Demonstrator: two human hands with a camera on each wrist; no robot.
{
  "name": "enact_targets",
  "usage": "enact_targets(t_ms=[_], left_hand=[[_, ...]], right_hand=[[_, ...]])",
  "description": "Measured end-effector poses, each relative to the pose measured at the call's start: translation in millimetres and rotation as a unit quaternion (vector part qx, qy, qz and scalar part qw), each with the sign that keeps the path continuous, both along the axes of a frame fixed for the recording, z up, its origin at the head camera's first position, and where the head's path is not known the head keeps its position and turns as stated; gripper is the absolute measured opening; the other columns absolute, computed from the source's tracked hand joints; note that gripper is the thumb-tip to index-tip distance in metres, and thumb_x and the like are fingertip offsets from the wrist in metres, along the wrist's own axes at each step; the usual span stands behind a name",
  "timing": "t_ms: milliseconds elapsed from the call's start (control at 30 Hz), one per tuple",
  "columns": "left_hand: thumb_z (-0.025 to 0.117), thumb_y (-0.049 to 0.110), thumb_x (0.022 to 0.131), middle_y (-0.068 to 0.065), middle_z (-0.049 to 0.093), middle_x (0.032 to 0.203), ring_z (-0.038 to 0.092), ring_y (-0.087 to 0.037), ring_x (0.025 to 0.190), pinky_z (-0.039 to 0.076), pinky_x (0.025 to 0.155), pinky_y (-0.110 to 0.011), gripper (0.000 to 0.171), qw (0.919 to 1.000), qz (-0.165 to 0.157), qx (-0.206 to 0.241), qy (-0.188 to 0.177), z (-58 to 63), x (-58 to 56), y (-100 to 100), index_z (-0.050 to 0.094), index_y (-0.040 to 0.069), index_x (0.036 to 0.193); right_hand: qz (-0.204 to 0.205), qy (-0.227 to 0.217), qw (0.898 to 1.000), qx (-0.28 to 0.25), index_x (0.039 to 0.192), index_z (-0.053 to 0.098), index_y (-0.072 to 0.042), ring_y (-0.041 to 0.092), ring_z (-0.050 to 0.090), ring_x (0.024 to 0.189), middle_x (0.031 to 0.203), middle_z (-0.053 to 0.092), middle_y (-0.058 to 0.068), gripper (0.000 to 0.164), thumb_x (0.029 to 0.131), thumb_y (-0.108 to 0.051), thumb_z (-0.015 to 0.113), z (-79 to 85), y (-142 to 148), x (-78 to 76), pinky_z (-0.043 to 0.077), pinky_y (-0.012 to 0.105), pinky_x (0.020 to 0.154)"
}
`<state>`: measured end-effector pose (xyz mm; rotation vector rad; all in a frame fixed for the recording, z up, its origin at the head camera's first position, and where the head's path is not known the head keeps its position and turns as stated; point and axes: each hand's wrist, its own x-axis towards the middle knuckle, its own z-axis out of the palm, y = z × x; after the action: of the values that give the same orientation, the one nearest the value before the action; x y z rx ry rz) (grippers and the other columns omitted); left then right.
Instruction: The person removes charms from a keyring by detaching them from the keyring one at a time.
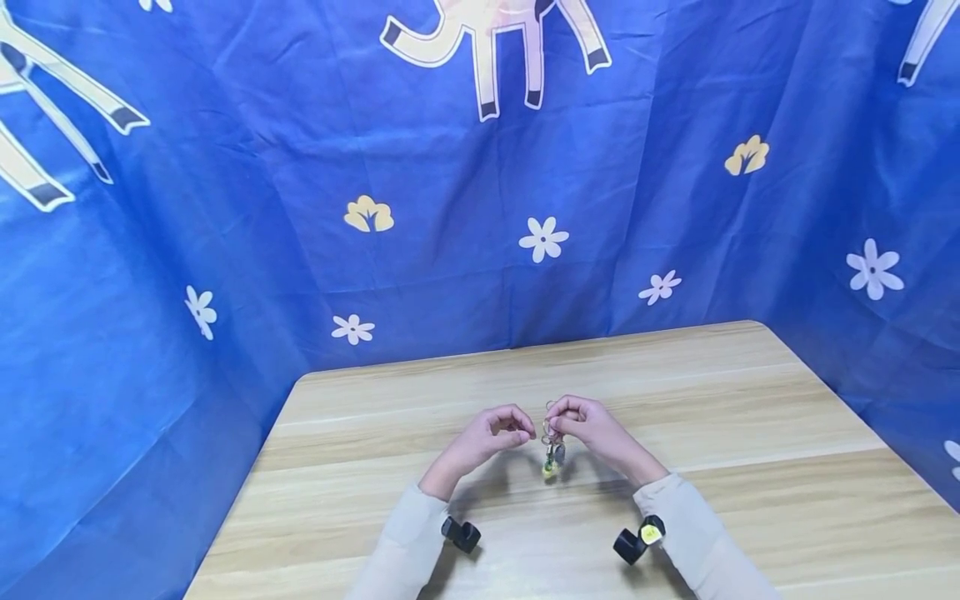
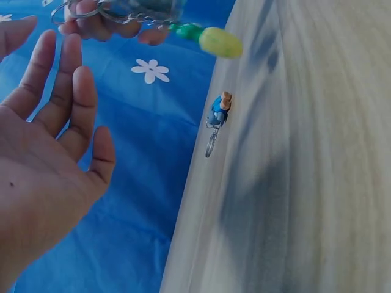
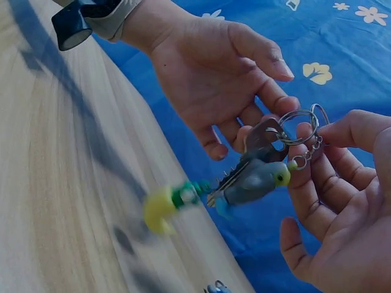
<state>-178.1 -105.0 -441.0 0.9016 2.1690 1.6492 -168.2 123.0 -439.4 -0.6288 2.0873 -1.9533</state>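
Observation:
My right hand pinches a bunch of keychains by its metal rings between thumb and fingers, above the table. From the rings hang a grey bird charm with a yellow-green head, a dark brownish flat piece and a blurred yellow-and-green charm. Just left of the rings is my left hand, its fingers loosely bent and nothing held; in the head view a small gap parts it from the rings. On the table lies another keychain, a small blue-and-orange figure with a metal ring.
The wood-grain table has rounded far corners. Blue cloth printed with flowers and animals hangs behind it and at both sides. Black devices are strapped at both wrists over light sleeves.

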Motion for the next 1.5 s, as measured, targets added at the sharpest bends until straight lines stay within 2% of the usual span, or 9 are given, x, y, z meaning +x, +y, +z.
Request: enact_targets(t_ms=[233,433,567,800,833,1033,1167,1367,1500], left_hand=[[0.065,0.012,0.088,-0.019,0.063,0.105,0.054,-0.012,0.094,0.042,0.094,-0.040,0.022,0.9991,0.032,-0.009,0.026,-6.0,3.8,7,0.061,0.000,0.105],[0.068,0.016,0.086,-0.013,0.066,0.107,0.055,-0.015,0.104,0.034,0.104,-0.050,0.019,0.9966,0.069,-0.017,0.042,-8.9,8.1,13,0.063,0.005,0.101],[0.071,0.018,0.086,-0.008,0.069,0.112,0.059,-0.019,0.113,0.030,0.110,-0.055,0.020,0.9950,0.078,-0.017,0.060,-10.3,11.9,16,0.067,0.009,0.104],[0.073,0.019,0.084,-0.007,0.070,0.114,0.059,-0.026,0.117,0.029,0.112,-0.056,0.026,0.9933,0.107,-0.018,0.038,-4.0,15.7,20,0.069,0.010,0.107],[0.074,0.020,0.083,-0.005,0.070,0.114,0.059,-0.024,0.117,0.029,0.112,-0.055,0.026,0.9929,0.111,-0.019,0.038,-8.0,13.0,20,0.069,0.011,0.108],[0.075,0.012,0.081,-0.009,0.069,0.114,0.059,-0.025,0.114,0.028,0.112,-0.055,0.028,0.9915,0.128,-0.011,0.021,-8.0,11.5,23,0.067,0.008,0.108],[0.073,0.008,0.082,-0.015,0.069,0.106,0.062,-0.023,0.103,0.032,0.108,-0.053,0.022,0.9909,0.132,-0.012,0.020,-0.4,14.8,25,0.067,0.002,0.103],[0.069,0.007,0.084,-0.018,0.069,0.100,0.059,-0.005,0.088,0.036,0.103,-0.049,0.017,0.9923,0.121,-0.010,0.022,20.5,28.0,23,0.066,-0.001,0.098],[0.068,0.007,0.086,-0.020,0.069,0.100,0.057,-0.003,0.086,0.037,0.102,-0.048,0.016,0.9931,0.113,-0.001,0.029,21.4,28.5,21,0.066,-0.002,0.099]], right_hand=[[-0.006,0.005,1.000,-0.017,0.106,0.052,0.014,0.005,0.062,0.077,0.081,0.064,-0.009,0.027,0.092,-0.008,0.056,1.9,-1,0.4,0.052,0.025,0.080],[-0.026,0.003,1.000,-0.012,0.107,0.053,0.013,0.005,0.062,0.078,0.085,0.063,-0.006,0.026,0.093,-0.009,0.055,4.1,-3,0.3,0.052,0.023,0.080],[-0.038,-0.005,0.999,-0.013,0.106,0.053,0.012,0.005,0.063,0.078,0.087,0.063,-0.005,0.025,0.093,-0.008,0.055,4.5,-3,0.4,0.052,0.024,0.080],[-0.054,-0.019,0.998,-0.017,0.103,0.055,0.011,0.008,0.064,0.077,0.086,0.064,-0.006,0.021,0.092,-0.006,0.055,6.9,-4,-0.8,0.052,0.026,0.083],[-0.056,-0.020,0.998,-0.018,0.102,0.055,0.011,0.008,0.064,0.077,0.085,0.065,-0.005,0.020,0.091,-0.006,0.055,7.2,-3,-0.9,0.052,0.026,0.083],[-0.063,-0.020,0.998,-0.019,0.098,0.058,0.006,0.010,0.066,0.079,0.087,0.068,-0.003,0.016,0.089,-0.007,0.057,6.9,-2,-0.7,0.051,0.028,0.087],[-0.058,-0.020,0.998,-0.019,0.094,0.060,0.002,0.011,0.066,0.082,0.090,0.067,-0.002,0.010,0.090,-0.007,0.057,5.5,-3,-0.7,0.051,0.028,0.087],[-0.049,-0.011,0.999,-0.016,0.095,0.060,0.002,0.010,0.065,0.084,0.090,0.065,-0.004,0.011,0.090,-0.008,0.058,4.4,-5,0.2,0.052,0.026,0.085],[-0.050,-0.004,0.999,-0.008,0.098,0.058,0.005,0.009,0.064,0.084,0.091,0.065,-0.004,0.016,0.090,-0.009,0.058,4.6,-5,0.3,0.052,0.025,0.084]])
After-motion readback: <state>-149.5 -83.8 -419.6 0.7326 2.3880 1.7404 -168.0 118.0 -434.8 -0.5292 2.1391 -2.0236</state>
